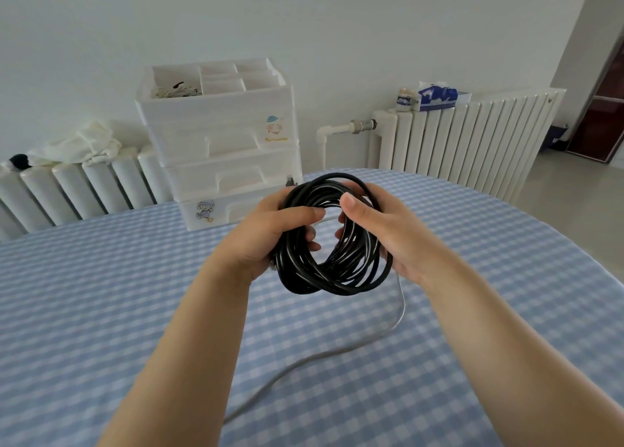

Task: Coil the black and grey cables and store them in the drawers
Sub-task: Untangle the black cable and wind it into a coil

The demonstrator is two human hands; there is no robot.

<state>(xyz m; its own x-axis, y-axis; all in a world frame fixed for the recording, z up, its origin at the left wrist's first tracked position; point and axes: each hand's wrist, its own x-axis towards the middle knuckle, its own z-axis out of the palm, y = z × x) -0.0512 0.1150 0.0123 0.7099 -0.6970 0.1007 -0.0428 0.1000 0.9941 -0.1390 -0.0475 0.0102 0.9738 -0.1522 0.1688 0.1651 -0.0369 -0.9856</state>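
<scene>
Checked table (101, 294), drawers (223, 149) at back. Both hands, left (270, 233) and right (381, 230), curled round black coil (331, 244), held above table; could spring loose, snag grey cable (337, 352) below.

A: State the position of the black cable (332, 244).
B: Coiled, held above the bench (101, 294); left hand (270, 233) and right hand (381, 230) each grip one side.
A: And the grey cable (337, 350)?
B: Loose on the bench. White drawers (223, 142) stand behind.
</scene>
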